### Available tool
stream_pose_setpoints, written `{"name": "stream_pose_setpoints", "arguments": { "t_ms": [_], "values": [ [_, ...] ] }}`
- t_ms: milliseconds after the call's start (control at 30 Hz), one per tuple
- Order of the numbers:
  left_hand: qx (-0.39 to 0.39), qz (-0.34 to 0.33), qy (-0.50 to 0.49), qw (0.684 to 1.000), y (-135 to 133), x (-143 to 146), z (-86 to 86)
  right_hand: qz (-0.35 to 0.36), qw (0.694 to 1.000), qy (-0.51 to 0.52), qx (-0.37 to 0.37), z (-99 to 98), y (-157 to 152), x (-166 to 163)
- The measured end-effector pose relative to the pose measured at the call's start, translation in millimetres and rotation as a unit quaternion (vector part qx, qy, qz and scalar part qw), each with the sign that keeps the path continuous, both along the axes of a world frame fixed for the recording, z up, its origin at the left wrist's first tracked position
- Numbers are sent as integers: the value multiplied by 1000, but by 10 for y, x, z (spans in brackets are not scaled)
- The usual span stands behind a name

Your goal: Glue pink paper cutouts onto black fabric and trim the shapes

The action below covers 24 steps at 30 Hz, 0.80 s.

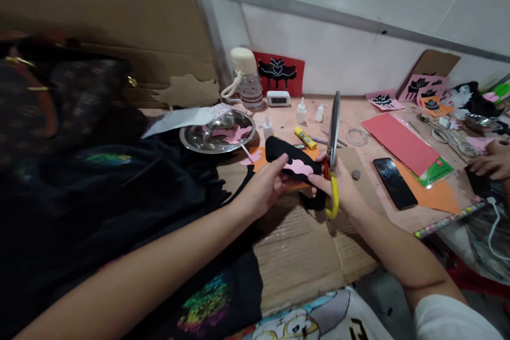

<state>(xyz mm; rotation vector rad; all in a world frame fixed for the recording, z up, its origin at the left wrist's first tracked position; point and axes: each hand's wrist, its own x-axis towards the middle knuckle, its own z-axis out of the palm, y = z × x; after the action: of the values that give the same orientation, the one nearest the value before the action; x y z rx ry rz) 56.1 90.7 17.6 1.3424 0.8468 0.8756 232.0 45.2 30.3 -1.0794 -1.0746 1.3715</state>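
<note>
My left hand (263,186) is closed on a folded piece of black fabric (281,149), thumb on top. A wavy-edged pink paper cutout (298,168) lies on the fabric under my fingers. My right hand (337,183) holds scissors (333,130) with red and yellow handles, blades pointing up and away from the fabric. Fingers of that same hand also press the right end of the pink cutout and the fabric. Beneath both hands are orange paper (257,162) and a cardboard sheet (295,244). Part of the fabric is hidden by my hands.
A steel bowl (187,143) with pink scraps stands at the left, near dark clothing (151,180). Behind are a bottle (247,82), small glue bottles (302,112) and a glue stick (305,138). Rightward lie a phone (394,183), red paper (402,143) and another person's hands (492,162).
</note>
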Motion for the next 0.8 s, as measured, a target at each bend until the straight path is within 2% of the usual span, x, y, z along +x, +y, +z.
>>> {"name": "stream_pose_setpoints", "arguments": {
  "t_ms": [100,200,433,633,800],
  "values": [
    [-51,24,-40,998,20,-10,100,9,999,-48,16,41,-55,-28],
    [-72,38,-55,995,24,-31,160,-22,995,-84,53,70,-104,-27],
    [-111,41,-68,991,-33,-59,174,-36,998,-53,28,58,-67,6],
    [-85,70,-59,992,-118,-64,158,-11,999,-50,4,55,-80,-25],
    [-64,33,-9,997,-188,-59,213,-17,997,-70,13,67,-102,-31]
  ]
}}
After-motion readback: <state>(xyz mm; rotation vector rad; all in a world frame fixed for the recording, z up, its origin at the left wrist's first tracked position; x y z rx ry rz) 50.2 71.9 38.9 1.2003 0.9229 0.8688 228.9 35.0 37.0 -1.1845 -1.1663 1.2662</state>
